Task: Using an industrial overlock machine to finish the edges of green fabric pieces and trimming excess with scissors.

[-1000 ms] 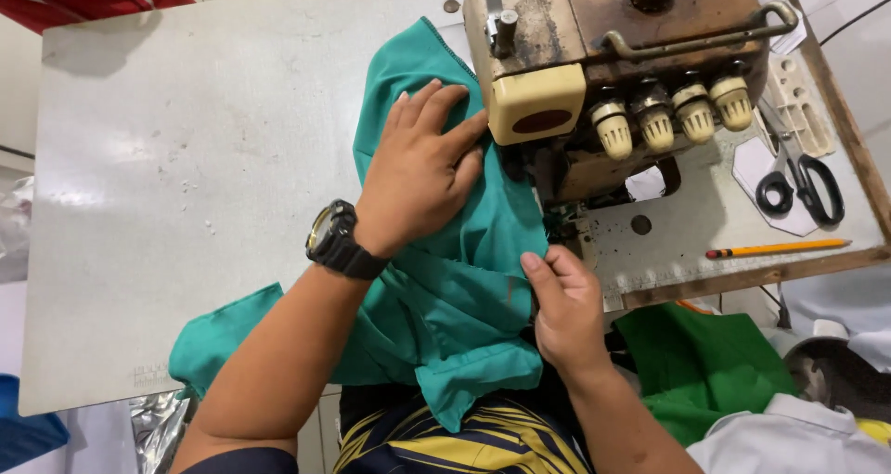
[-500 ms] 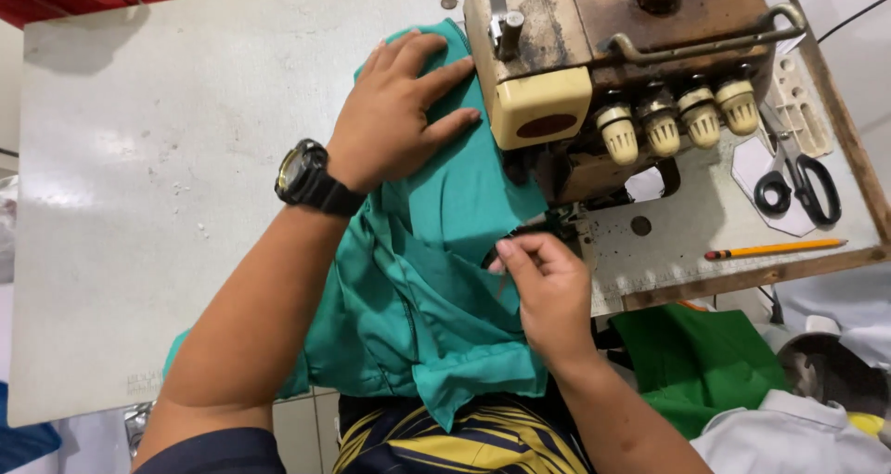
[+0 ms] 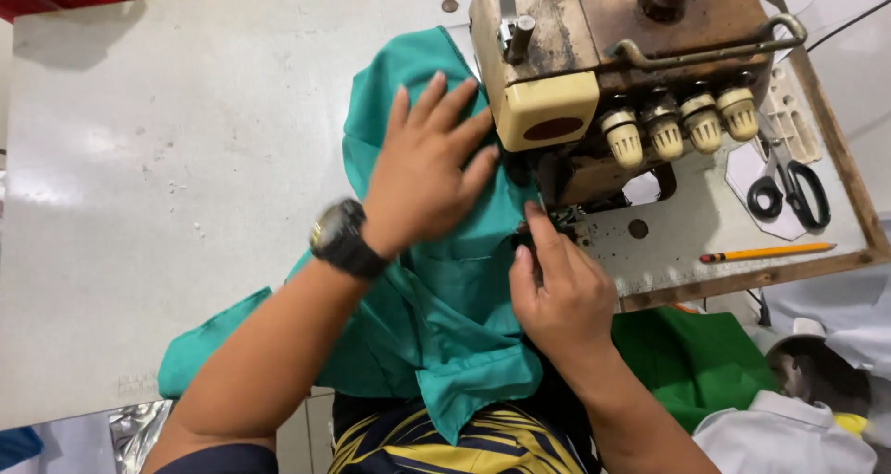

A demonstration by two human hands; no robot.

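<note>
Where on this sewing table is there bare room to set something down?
The wide white tabletop left of the teal cloth is bare. Crowded: the worn beige sewing machine, where the left hand and right hand press the cloth, and the right edge with black-handled scissors and yellow pencil.

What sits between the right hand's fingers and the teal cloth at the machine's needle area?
Nothing visible: the right hand presses directly on the teal cloth beside the sewing machine, and the left hand lies flat on it.
</note>
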